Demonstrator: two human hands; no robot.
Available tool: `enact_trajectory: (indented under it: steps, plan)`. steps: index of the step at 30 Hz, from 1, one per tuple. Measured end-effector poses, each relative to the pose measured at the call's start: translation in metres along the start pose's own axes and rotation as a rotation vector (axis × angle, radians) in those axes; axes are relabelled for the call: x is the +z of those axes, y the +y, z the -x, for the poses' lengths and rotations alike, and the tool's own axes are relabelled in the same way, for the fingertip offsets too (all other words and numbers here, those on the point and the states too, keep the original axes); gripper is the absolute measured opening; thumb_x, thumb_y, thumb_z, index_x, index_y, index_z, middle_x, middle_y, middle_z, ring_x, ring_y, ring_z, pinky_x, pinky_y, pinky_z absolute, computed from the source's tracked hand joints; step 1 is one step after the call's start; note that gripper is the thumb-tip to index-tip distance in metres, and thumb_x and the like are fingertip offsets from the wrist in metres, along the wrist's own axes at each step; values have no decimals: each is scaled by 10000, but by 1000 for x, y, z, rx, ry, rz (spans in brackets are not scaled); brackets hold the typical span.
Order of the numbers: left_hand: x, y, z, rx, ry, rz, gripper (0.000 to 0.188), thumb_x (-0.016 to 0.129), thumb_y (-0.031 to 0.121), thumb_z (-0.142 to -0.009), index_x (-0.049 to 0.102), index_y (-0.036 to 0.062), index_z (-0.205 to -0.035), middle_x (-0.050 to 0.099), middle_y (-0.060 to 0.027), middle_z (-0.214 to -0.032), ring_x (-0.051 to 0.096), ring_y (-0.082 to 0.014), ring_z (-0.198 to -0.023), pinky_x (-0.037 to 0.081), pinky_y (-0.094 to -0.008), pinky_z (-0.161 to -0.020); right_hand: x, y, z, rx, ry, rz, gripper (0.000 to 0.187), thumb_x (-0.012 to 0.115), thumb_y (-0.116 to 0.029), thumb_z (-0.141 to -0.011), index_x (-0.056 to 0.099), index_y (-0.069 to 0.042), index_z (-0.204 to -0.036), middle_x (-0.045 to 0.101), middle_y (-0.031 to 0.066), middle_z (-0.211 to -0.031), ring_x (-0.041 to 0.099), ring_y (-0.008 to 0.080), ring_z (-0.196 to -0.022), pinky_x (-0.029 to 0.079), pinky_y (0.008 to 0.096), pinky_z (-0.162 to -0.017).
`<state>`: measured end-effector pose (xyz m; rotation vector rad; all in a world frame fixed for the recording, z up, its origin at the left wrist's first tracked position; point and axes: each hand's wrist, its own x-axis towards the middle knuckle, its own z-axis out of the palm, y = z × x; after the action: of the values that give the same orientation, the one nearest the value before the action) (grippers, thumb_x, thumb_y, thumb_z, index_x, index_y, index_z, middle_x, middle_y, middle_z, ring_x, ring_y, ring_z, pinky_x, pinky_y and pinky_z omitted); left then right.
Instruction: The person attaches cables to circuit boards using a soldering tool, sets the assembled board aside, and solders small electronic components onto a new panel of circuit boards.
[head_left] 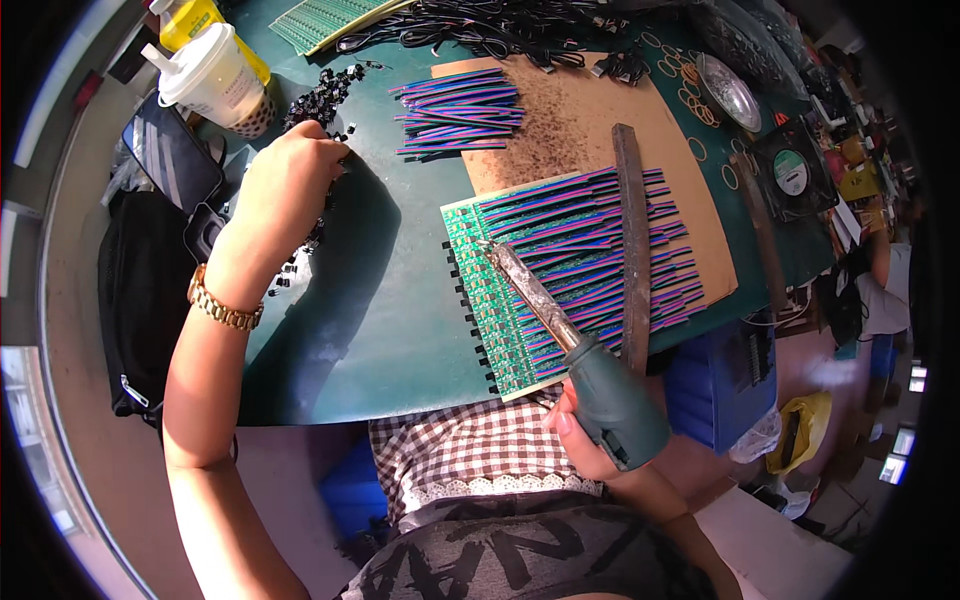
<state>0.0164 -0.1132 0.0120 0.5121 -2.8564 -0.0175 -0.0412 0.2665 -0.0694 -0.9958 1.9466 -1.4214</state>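
Note:
My left hand [287, 185] is at the pile of small black components [318, 100] on the left of the green mat. Its fingers are pinched together, and what lies between them is hidden. A soldering iron [618, 405] with a dark green handle is gripped in my right hand [582, 445] near the front edge. The iron's tip rests on or just above a green circuit board panel [488, 345]; I cannot tell which. Black components stick out along the panel's left edge. Blue, pink and black wires [575, 255] run rightward from it, under a flat metal bar [632, 230].
A bundle of cut wires [460, 112] lies on brown cardboard [565, 110]. Black cables [490, 28] lie behind. At left stand a lidded drink cup [215, 80], a phone [172, 155] and a black pouch [140, 290]. Rubber bands [692, 100] and a spool [792, 172] are at right.

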Motion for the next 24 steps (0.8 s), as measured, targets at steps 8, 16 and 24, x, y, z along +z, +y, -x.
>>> enact_trajectory:
  steps: [8, 16, 24]
  plan:
    - [12, 3, 9, 9, 27, -28, 53, 626, 24, -791, 623, 44, -839, 570, -113, -822, 609, -310, -754, 498, -383, -668, 2, 3, 2, 631, 126, -1154, 364, 544, 41, -831, 469, 34, -1187, 550, 102, -848, 592, 161, -692, 533, 311, -640]
    - [14, -6, 9, -2, 96, 203, 124, 640, -11, -781, 623, 17, -901, 588, -124, -860, 615, -297, -746, 500, -361, -684, -9, -17, -15, -228, -95, 58, 376, 548, 45, -827, 476, 34, -1196, 561, 111, -854, 596, 165, -684, 527, 309, -635]
    - [19, 4, 12, -4, 106, 91, 46, 622, 25, -807, 617, 38, -850, 567, -101, -844, 617, -307, -741, 497, -375, -646, -5, -22, -17, -236, -85, 94, 393, 544, 44, -835, 461, 24, -1219, 550, 112, -848, 579, 167, -667, 531, 320, -636]
